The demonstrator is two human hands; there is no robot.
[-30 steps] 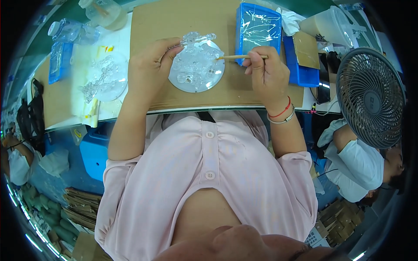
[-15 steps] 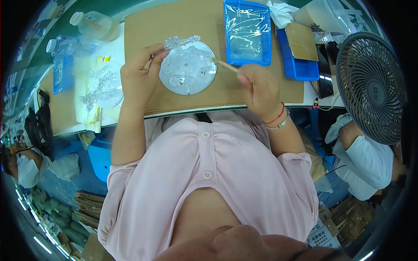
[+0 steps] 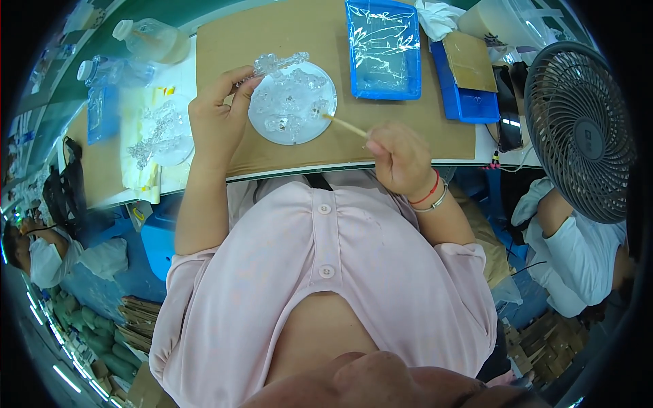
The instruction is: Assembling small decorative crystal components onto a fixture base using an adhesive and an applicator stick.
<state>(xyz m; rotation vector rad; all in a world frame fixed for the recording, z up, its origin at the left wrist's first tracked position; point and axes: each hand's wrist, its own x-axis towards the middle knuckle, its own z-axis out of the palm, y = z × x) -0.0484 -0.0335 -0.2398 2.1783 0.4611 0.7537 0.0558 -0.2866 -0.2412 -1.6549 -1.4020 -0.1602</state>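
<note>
My left hand (image 3: 228,102) pinches a clear, knobbly plastic piece (image 3: 280,63) over the far left edge of a round white plate (image 3: 294,141). Several similar clear pieces (image 3: 289,95) lie on that plate. Between the fingers and thumb of my right hand (image 3: 401,156) is a thin wooden stick (image 3: 348,126). Its darker tip is at the plate's right edge; whether it touches anything there I cannot tell.
A blue tray (image 3: 386,95) covered in clear film stands beyond the plate, with a blue bin (image 3: 469,112) to its right. A grey fan (image 3: 578,132) is at far right. Left are another plate of clear pieces (image 3: 163,129) and a capped bottle (image 3: 153,41).
My right hand has moved slightly left and nearer me, and the stick's tip has dropped toward the plate's right edge. My left hand still grips the clear piece, nearly unmoved.
</note>
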